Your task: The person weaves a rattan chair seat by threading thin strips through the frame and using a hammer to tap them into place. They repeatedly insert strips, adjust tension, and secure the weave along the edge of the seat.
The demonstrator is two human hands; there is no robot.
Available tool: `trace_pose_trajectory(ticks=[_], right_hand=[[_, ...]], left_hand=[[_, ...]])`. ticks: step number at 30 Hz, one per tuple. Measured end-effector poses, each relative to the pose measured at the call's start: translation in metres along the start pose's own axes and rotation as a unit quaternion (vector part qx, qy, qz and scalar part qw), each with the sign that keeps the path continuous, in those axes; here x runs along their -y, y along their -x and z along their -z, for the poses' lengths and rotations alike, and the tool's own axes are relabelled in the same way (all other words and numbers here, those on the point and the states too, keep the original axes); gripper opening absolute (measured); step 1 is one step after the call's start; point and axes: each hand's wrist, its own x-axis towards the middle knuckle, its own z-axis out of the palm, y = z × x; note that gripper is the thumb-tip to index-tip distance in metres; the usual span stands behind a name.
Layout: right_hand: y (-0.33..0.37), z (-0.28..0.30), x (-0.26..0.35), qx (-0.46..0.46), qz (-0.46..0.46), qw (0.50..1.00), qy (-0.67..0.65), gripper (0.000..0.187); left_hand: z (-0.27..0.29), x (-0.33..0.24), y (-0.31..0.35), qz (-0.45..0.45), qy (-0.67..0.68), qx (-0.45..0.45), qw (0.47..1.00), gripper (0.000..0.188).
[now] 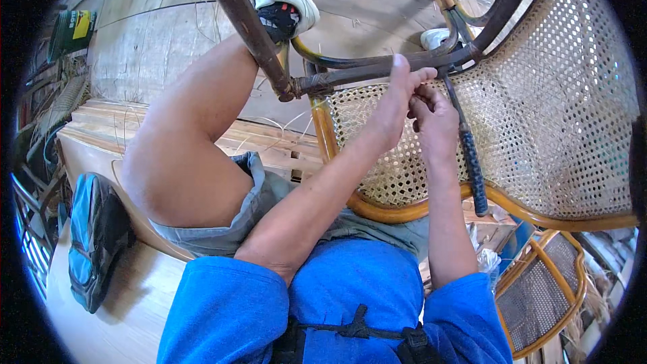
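Observation:
A chair frame of dark brown bent rattan poles [350, 75] with a woven cane panel [539, 101] lies across my lap. My left hand [397, 104] is beside the bound joint, with its thumb and a finger stretched out; its lower fingers are hidden behind the other hand. Against it, my right hand [437, 118] has its fingers curled into a pinch. Whatever it holds, if anything, is too small to make out. Just right of both hands a slim tool, its dark handle [474, 168] wrapped in a patterned grip, rests on the cane.
Golden rattan poles [397, 214] edge the panel. A second cane chair [539, 290] stands at lower right. On the pale board at left lies a blue and black bag [91, 243]. A green tin [71, 35] stands far left. Loose cane strands litter the floor.

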Motion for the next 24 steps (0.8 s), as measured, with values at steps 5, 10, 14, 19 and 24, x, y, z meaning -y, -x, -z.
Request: trace_pose_trajectory(ticks=[5, 10, 14, 19, 24], right_hand=[[-0.005, 0.010, -0.009, -0.005, -0.035, 0.993, -0.108, 0.011], [-0.026, 0.027, -0.018, -0.014, -0.020, 0.982, -0.185, 0.011], [-0.032, 0.031, -0.016, -0.005, -0.005, 0.986, -0.168, 0.011], [-0.033, 0.027, -0.013, -0.001, 0.003, 0.992, -0.126, 0.011], [-0.038, 0.026, -0.020, 0.033, 0.009, 0.994, -0.106, 0.009]], left_hand=[[-0.014, 0.001, 0.004, -0.037, -0.090, -0.045, 0.994, 0.090], [-0.002, 0.008, 0.010, -0.090, -0.153, -0.092, 0.980, 0.043], [0.004, 0.013, 0.010, -0.024, -0.141, -0.114, 0.983, 0.025], [0.007, 0.009, 0.009, -0.023, -0.171, -0.089, 0.981, 0.025], [0.021, 0.018, 0.000, -0.083, -0.266, -0.137, 0.950, 0.017]])
